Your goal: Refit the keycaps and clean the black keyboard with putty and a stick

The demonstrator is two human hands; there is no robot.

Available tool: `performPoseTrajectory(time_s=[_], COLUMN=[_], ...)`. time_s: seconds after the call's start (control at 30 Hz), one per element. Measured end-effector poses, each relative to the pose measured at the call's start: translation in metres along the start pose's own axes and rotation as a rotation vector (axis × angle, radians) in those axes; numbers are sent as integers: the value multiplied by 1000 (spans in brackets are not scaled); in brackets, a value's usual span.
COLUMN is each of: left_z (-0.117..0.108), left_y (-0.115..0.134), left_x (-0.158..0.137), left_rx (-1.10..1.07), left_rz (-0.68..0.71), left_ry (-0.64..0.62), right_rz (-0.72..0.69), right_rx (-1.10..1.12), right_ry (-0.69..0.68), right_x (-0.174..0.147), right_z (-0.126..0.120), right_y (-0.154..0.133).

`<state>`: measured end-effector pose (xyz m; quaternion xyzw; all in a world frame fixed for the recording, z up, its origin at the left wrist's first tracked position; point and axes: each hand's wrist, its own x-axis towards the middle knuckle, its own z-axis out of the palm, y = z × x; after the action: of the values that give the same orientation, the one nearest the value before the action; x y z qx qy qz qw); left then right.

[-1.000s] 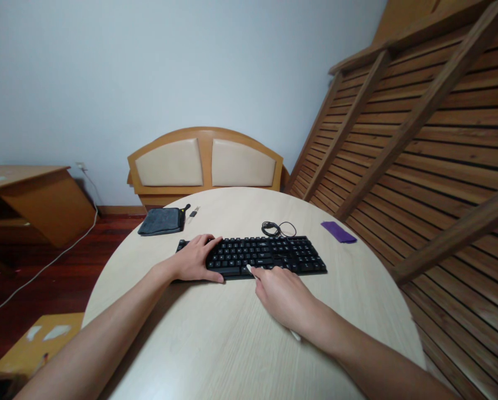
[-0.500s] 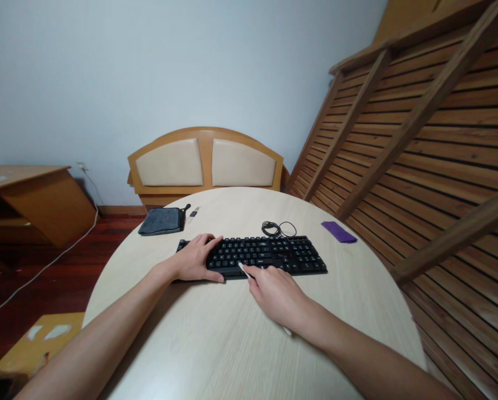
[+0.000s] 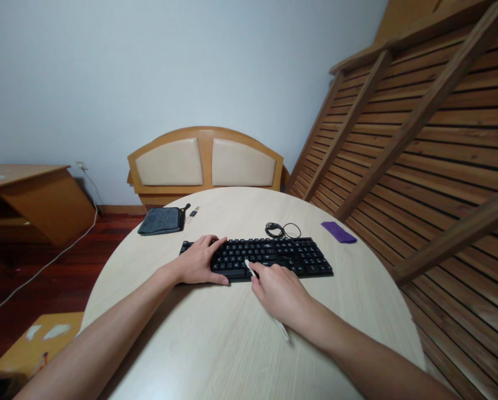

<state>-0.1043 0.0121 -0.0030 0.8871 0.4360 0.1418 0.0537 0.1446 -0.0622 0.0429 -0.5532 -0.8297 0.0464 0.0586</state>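
A black keyboard [image 3: 269, 251] lies flat on the round pale wooden table [image 3: 215, 344]. My left hand [image 3: 199, 261] spans its left end, thumb along the front edge and fingers over toward the back edge, gripping it. Closed around a slim white toothbrush-like stick [image 3: 282, 331] is my right hand [image 3: 280, 291]. The stick's tip touches or hovers just over the lower middle keys; which one I cannot tell. Its tail end sticks out below the palm. The keyboard's black cable [image 3: 280, 229] is coiled behind it.
A dark grey pouch [image 3: 161, 220] and a small black item [image 3: 193, 213] lie at the back left. A folded purple cloth [image 3: 339, 232] sits at the right. Past the table are a padded headboard [image 3: 207, 161] and a leaning slatted wooden frame [image 3: 432, 150].
The keyboard has slid slightly to the right with its coiled cable, and both my hands have moved along with it. More of the stick's tail end shows below my right hand.
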Motion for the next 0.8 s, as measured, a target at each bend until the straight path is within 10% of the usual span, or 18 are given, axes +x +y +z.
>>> performPoseTrajectory(time_s=[0.8], left_z=[3], left_y=[9], left_x=[0], left_rx=[-44], left_rz=[57], left_ry=[16], right_rz=[-29], right_rx=[73], right_ry=[-5], right_x=[7], right_z=[-5], right_y=[12])
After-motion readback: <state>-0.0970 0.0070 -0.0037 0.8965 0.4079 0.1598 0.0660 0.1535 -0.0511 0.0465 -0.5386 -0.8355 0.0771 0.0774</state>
